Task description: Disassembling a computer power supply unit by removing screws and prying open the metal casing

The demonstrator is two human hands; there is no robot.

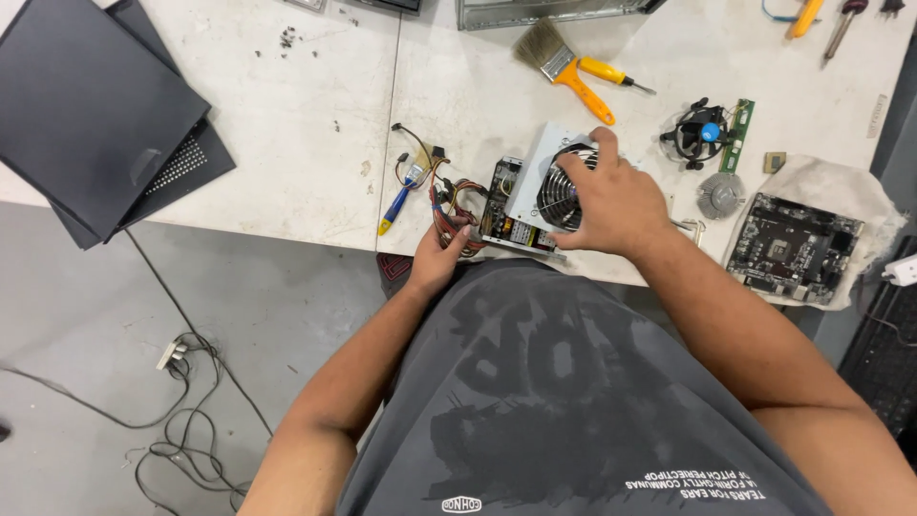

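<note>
1. A grey power supply unit [535, 196] is seen at the near edge of the white counter [287, 124], its fan grille facing up and its side open toward the person.
2. The top of the unit is covered by the right hand [611, 205]; its fingers [578, 170] are spread and curled over the fan grille, so the case is clasped from above.
3. The cable bundle [457, 205] at the unit's left end is pinched by the left hand [437, 258], thumb pressed against the red and yellow wires.
4. For this step to be done well, the case would best be kept flat on the counter and well back from the edge, as it sits close to it.
5. The wires would best be gripped near the case, not tugged by their connectors.
6. Fingertips should be kept off the fan blades under the grille.
7. An orange-handled brush [564, 59], a cooler fan [702, 132] and a motherboard [793, 244] on a cloth are left lying nearby, apart from both hands.
</note>
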